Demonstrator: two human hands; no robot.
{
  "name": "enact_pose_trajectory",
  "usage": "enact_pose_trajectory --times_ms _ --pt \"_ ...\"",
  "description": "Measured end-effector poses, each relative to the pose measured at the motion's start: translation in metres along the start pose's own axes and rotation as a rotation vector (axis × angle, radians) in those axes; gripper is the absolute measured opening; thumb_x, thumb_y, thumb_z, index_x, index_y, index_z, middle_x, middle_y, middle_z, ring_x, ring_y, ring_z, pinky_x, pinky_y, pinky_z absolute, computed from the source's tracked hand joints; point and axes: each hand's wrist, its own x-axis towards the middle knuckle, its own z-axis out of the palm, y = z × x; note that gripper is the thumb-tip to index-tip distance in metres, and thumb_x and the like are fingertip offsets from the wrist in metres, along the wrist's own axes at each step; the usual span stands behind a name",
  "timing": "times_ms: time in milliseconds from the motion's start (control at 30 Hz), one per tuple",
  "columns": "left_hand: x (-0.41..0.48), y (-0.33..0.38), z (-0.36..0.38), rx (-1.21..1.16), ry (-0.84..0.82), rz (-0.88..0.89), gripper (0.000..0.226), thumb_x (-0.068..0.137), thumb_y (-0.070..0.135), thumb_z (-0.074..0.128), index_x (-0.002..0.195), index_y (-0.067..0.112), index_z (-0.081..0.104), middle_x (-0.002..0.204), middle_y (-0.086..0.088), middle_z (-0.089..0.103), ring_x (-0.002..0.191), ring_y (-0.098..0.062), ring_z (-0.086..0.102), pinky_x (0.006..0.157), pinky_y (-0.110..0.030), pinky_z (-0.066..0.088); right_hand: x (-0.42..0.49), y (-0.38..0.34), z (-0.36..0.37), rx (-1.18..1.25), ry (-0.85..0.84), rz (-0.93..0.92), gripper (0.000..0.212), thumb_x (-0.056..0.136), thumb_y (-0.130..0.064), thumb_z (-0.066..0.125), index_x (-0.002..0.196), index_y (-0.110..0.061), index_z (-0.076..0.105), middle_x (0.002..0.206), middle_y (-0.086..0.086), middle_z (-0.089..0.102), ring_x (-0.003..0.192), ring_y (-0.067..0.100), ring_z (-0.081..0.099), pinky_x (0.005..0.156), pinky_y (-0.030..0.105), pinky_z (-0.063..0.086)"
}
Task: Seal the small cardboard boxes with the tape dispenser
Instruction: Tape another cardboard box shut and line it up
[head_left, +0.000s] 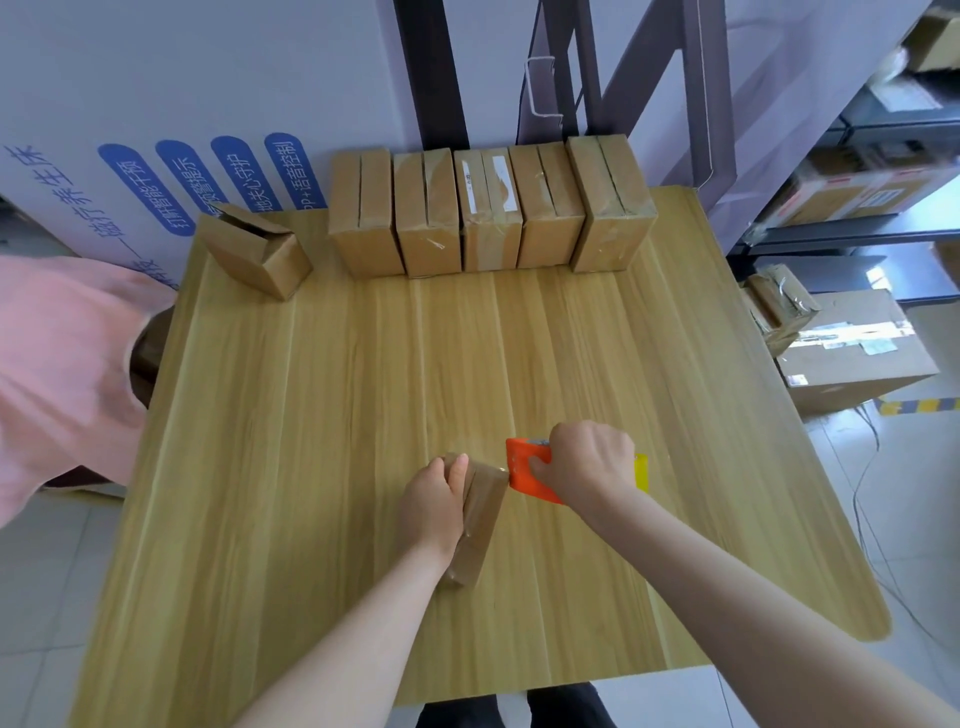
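A small cardboard box (480, 519) stands on its narrow side near the front middle of the wooden table (311, 415). My left hand (434, 501) grips it from the left, thumb laid over its top edge. My right hand (587, 460) grips the orange tape dispenser (527, 467), whose front end touches the box's far right corner. A bit of yellow roll shows behind my right hand. Several taped boxes (488, 208) stand in a row along the table's far edge.
One box (257, 254) with open flaps lies tilted at the far left of the table. A person's pink sleeve (62, 374) reaches in at the left edge. Large cartons (847, 348) and metal shelving stand to the right of the table.
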Motion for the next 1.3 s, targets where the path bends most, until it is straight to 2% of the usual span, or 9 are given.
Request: enact_pose_trajectory --times_ms 233,467,600,700,833,933,1000,1133,1300 --pt "0.003 0.002 0.004 -0.035 0.018 -0.144 0.048 0.098 0.054 0.032 0.083 0.014 0.056 0.072 0.008 0.057 0.066 -0.014 0.054 0.058 -0.029 0.039 0.005 0.003 0.031 0.113 -0.077 0.106 0.033 0.092 -0.049 0.048 0.084 -0.02 0.063 0.091 0.002 0.07 0.088 0.025 0.067 0.065 0.027 0.043" --pt "-0.005 0.037 0.024 -0.777 0.28 -0.672 0.043 0.098 0.045 0.043 0.1 0.005 0.059 0.097 -0.009 0.066 0.089 -0.029 0.062 0.075 -0.031 0.043 -0.019 0.035 0.02 0.827 0.134 0.479 0.056 0.088 -0.056 0.055 0.061 -0.006 0.059 0.054 0.003 0.054 0.054 0.024 0.054 0.049 0.027 0.036" --pt "-0.009 0.04 0.027 -1.074 0.257 -0.741 0.042 0.096 0.045 0.046 0.114 0.01 0.058 0.107 -0.006 0.067 0.096 -0.024 0.065 0.086 -0.038 0.052 -0.035 0.015 0.021 1.376 0.207 0.574 0.049 0.088 -0.045 0.064 0.061 -0.005 0.055 0.054 0.007 0.049 0.052 0.02 0.046 0.052 0.029 0.036" --pt "-0.007 0.028 0.024 -1.109 0.183 -0.753 0.042 0.091 0.047 0.055 0.116 0.013 0.06 0.108 -0.004 0.067 0.096 -0.024 0.065 0.087 -0.039 0.053 -0.038 -0.006 0.027 1.466 0.177 0.571 0.048 0.088 -0.044 0.065 0.062 -0.004 0.053 0.057 0.009 0.05 0.054 0.021 0.047 0.052 0.028 0.038" --pt "-0.011 0.011 0.013 -0.727 0.261 -0.503 0.057 0.083 0.038 0.07 0.129 0.008 0.053 0.128 -0.01 0.058 0.117 -0.026 0.053 0.102 -0.04 0.043 -0.032 -0.022 0.023 1.354 0.145 0.495 0.051 0.083 -0.044 0.067 0.05 -0.013 0.044 0.045 0.0 0.042 0.047 0.018 0.041 0.048 0.027 0.035" --pt "-0.012 0.0 -0.002 -0.234 0.404 0.059 0.041 0.081 0.014 0.072 0.12 0.009 0.06 0.12 -0.007 0.057 0.115 -0.022 0.047 0.099 -0.037 0.04 -0.031 -0.023 0.025 1.336 0.145 0.491 0.049 0.081 -0.048 0.067 0.053 -0.012 0.048 0.048 0.001 0.045 0.048 0.017 0.043 0.051 0.03 0.037" --pt "-0.006 0.0 -0.005 -0.047 0.283 0.339 0.032 0.085 0.0 0.06 0.116 0.009 0.066 0.118 -0.006 0.063 0.114 -0.021 0.052 0.101 -0.03 0.041 -0.033 -0.02 0.025 1.377 0.147 0.496 0.047 0.082 -0.045 0.067 0.056 -0.009 0.051 0.05 0.004 0.047 0.048 0.018 0.045 0.05 0.028 0.037" --pt "0.002 0.011 -0.01 0.112 0.062 0.338 0.038 0.095 0.012 0.054 0.133 0.009 0.056 0.135 -0.004 0.057 0.128 -0.021 0.046 0.105 -0.021 0.031 -0.034 -0.015 0.022 1.462 0.161 0.498 0.047 0.087 -0.034 0.066 0.053 -0.006 0.048 0.038 -0.002 0.045 0.027 0.007 0.042 0.03 0.016 0.031" --pt "0.018 0.033 -0.026 0.334 -0.055 0.261 0.043 0.091 0.021 0.058 0.133 0.026 0.052 0.135 0.007 0.053 0.125 -0.016 0.047 0.092 -0.029 0.043 -0.026 -0.012 0.026 1.464 0.162 0.556 0.045 0.084 -0.044 0.068 0.066 -0.004 0.054 0.059 0.009 0.051 0.051 0.02 0.047 0.051 0.028 0.038"
